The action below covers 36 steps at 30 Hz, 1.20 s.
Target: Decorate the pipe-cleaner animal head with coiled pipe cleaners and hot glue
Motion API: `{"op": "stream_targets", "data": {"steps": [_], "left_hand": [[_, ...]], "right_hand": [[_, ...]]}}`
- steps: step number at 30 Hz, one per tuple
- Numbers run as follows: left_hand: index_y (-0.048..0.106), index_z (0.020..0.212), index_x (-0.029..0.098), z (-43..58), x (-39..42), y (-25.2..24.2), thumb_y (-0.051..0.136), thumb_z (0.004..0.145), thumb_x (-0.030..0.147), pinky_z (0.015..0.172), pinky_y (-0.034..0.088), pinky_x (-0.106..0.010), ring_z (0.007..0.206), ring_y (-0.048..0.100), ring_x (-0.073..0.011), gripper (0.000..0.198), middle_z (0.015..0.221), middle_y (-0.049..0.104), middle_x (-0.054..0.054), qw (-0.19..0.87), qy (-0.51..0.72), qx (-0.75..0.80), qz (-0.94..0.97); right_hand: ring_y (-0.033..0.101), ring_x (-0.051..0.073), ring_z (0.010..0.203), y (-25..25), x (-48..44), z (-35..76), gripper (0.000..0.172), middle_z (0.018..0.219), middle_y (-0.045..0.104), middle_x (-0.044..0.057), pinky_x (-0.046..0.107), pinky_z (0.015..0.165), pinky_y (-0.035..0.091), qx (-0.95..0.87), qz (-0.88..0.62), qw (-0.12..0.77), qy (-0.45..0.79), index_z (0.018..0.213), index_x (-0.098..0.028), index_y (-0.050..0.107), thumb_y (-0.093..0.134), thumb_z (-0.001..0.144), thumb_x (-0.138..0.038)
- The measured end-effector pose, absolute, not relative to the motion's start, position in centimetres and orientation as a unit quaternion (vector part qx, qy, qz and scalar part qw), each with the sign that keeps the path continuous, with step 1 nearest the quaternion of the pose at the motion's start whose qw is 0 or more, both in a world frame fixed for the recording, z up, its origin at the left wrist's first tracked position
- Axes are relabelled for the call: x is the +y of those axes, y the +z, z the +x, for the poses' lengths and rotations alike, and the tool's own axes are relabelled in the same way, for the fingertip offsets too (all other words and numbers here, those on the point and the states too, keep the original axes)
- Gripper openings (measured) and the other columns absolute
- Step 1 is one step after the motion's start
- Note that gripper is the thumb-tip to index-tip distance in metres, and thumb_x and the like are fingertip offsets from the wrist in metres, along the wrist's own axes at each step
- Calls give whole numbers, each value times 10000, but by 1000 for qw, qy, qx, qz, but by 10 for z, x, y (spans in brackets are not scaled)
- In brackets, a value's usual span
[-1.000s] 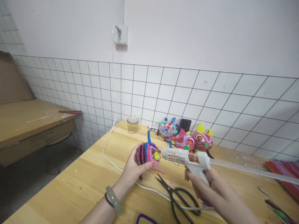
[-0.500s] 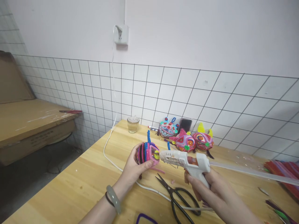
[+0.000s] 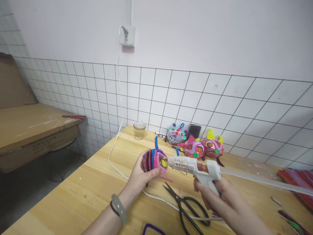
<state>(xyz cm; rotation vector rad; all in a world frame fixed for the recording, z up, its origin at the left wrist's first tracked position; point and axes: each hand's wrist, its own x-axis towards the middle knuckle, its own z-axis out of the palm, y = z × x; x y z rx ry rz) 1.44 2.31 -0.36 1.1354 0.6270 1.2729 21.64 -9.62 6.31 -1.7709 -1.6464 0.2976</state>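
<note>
My left hand (image 3: pixel 143 173) is closed round a striped pink, blue and black stuffed craft piece (image 3: pixel 153 161), with a blue stem sticking up from its top. In my right hand (image 3: pixel 217 199) is the handle of a white glue gun (image 3: pixel 194 168). Its nozzle points left and meets, or nearly meets, the yellow spot on the craft piece; contact cannot be made out. A long clear glue stick (image 3: pixel 264 181) extends from the gun's rear. Black scissors (image 3: pixel 181 200) lie below the gun, blades partly open.
Finished-looking colourful craft pieces (image 3: pixel 193 148) and a glass of liquid (image 3: pixel 139 131) stand at the table's back. A white cord (image 3: pixel 158 199) crosses the wooden table (image 3: pixel 80 199). Red and purple strips (image 3: pixel 297 182) lie at the right.
The glue gun and the craft piece have shifted very slightly to the right in view. Both hands keep their holds.
</note>
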Motion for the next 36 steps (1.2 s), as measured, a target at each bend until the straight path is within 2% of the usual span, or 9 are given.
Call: {"op": "stream_targets", "data": {"steps": [4,9,23,31,36], "left_hand": [[482,1202,185,14,24,-2,832,567,296,994,409,-408,1162,544,-299,734,1255,592,-139,616,552,274,491],[507,1184,194,15,23,1,832,571,301,989,415,-417,1160,550,-306,701,1234,614,-129,615,557,281,482],[503,1187,201,14,25,-6,842,555,292,987,419,-389,1161,549,-292,722,1245,606,-122,621,553,262,489],[515,1178,204,14,24,-5,844,548,273,984,425,-397,1162,551,-302,714,1241,610,-121,623,557,268,479],[529,1175,205,14,26,-6,840,560,278,973,434,-391,1151,559,-291,693,1225,619,-119,626,563,281,460]], "right_hand": [[504,153,488,65,-97,218,328,533,538,-20,224,460,425,-640,-687,320,127,829,-206,619,481,845,-503],[534,179,549,66,-99,219,315,550,550,-2,233,487,449,-640,-690,319,111,775,-222,622,519,811,-519],[485,155,473,60,-94,223,328,528,520,-28,236,446,407,-625,-685,331,174,869,-205,606,479,848,-507],[488,151,511,63,-93,225,339,562,511,-23,237,475,414,-635,-690,301,176,779,-213,542,422,878,-514],[483,129,474,68,-91,223,371,555,520,-26,229,436,394,-596,-671,353,264,747,-202,529,431,878,-535]]}}
